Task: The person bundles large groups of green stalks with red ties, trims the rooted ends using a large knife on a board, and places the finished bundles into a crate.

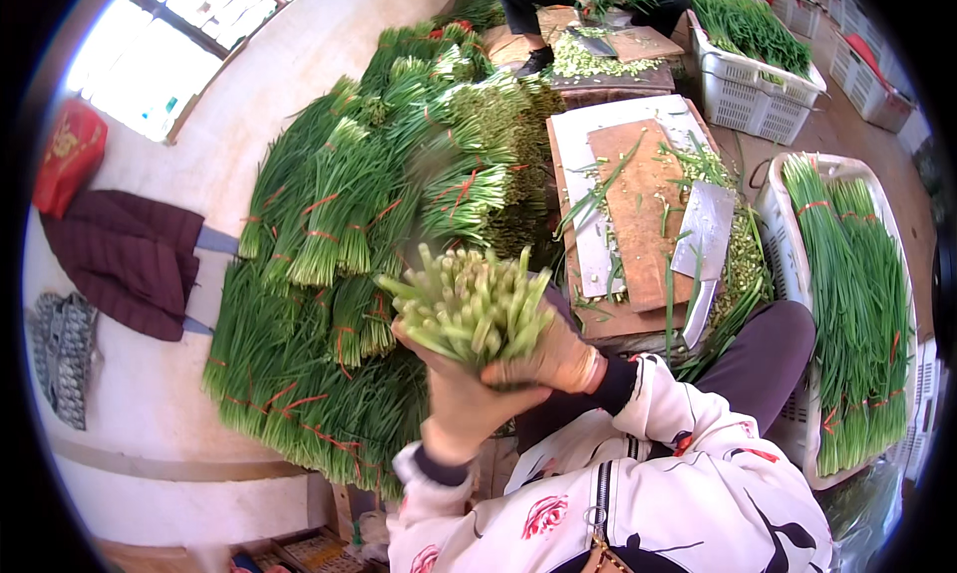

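Both my hands are wrapped around a thick bunch of garlic chives [478, 304], its stem ends pointing up towards me. My left hand [462, 401] grips it from the left and below. From the right, my right hand [557, 356] closes over the stems, its fingers meeting the left hand. The leaves of this bunch are hidden beneath the hands. To the right of it lies a cleaver [705, 233] with a metal handle, on a brown wooden board [635, 192] strewn with trimmings. A white board [577, 255] is under the wooden one.
At left rises a large heap of chive bundles [336, 229] tied with red bands. Tied chives fill a white plastic crate [781, 248] by my right knee. Another crate [748, 106] stands farther back. A seated person [523, 9] holds greens beyond the boards.
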### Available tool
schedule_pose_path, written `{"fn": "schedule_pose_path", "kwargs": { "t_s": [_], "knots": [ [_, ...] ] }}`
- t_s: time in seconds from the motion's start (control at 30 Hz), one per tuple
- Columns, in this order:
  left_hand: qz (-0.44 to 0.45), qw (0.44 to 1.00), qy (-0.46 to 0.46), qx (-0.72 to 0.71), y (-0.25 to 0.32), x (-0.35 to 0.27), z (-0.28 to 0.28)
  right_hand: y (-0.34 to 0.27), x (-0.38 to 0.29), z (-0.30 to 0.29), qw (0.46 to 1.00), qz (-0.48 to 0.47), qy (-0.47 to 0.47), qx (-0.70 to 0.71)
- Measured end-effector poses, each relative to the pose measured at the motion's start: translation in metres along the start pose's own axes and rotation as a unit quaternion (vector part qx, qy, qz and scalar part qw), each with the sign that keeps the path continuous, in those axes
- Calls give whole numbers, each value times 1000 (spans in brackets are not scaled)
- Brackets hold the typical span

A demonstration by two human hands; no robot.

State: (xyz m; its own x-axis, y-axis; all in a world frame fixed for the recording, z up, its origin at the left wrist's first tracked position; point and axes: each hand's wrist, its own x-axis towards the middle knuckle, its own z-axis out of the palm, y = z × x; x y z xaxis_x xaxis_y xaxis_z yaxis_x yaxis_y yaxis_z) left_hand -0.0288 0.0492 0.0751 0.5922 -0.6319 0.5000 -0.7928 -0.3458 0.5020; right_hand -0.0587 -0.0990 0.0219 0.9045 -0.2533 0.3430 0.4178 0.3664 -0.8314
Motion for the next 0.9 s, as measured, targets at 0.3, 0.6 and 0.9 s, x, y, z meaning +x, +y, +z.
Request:
{"fn": "schedule_pose_path", "kwargs": {
  "t_s": [0.3,0.6,0.9],
  "knots": [
    [57,983,-160,-73,-20,82,60,-27,21,-71,989,-69,109,78],
    [107,980,-135,97,-5,86,114,9,-1,-105,956,-11,251,-152],
    [25,907,-417,-52,10,198,142,-24,-108,-202,640,282,392,-598]
  ]
}}
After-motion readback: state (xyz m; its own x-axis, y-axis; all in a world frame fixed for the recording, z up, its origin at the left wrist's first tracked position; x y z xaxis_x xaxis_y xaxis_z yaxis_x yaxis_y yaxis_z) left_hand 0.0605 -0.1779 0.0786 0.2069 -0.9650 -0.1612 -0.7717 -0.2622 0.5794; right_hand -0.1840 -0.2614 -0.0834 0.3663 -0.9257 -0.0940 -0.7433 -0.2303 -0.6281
